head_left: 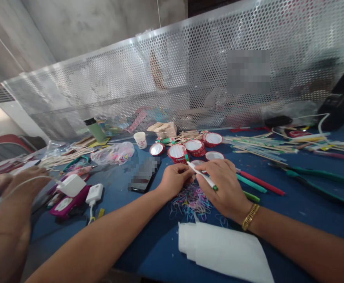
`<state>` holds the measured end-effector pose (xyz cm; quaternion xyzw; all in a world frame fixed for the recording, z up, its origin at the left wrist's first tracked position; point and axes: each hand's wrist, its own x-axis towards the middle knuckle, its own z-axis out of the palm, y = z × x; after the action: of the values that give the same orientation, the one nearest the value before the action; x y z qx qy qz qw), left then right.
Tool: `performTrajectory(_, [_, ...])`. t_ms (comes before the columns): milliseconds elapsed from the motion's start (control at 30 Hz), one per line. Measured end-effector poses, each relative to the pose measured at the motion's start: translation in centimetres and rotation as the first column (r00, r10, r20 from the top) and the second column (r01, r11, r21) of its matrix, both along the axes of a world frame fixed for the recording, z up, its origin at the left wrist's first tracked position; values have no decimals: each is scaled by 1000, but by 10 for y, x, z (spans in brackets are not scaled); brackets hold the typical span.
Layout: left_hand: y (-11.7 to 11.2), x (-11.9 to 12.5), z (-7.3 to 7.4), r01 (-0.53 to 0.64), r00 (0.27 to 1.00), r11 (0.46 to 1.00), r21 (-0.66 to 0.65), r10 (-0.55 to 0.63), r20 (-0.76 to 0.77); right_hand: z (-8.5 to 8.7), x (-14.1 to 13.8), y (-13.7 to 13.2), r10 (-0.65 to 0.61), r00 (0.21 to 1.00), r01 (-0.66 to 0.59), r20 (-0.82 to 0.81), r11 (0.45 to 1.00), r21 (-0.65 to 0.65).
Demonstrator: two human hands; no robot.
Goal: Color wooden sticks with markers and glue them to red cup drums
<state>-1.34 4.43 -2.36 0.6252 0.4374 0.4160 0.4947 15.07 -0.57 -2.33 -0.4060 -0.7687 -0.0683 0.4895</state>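
My right hand point(225, 189), with a gold bracelet at the wrist, grips a slim white marker-like stick point(203, 176) with a green lower end. The stick slants up to the left, and a small green and red piece shows at its upper end. Close beside it, my left hand point(174, 180) has its fingertips pinched together; what they hold is hidden. Below both hands lies a tangle of thin coloured bands point(192, 202). Red-rimmed round discs point(194, 146), some stacked, sit just beyond my fingers.
A white bottle point(222, 247) lies near the front edge. Pliers point(319, 179) and coloured sticks point(263, 184) are at right. A phone point(144, 175), paper cup point(140, 140), green bottle point(95, 129) and charger point(72, 185) stand or lie leftward. Another person's arm point(15, 212) reaches in from the left.
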Motion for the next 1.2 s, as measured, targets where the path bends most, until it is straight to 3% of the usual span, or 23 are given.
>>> performTrajectory(1200, [0, 0, 0, -4, 1000, 1000, -19, 4, 10, 0, 0, 0, -48, 999, 48, -6, 999, -1])
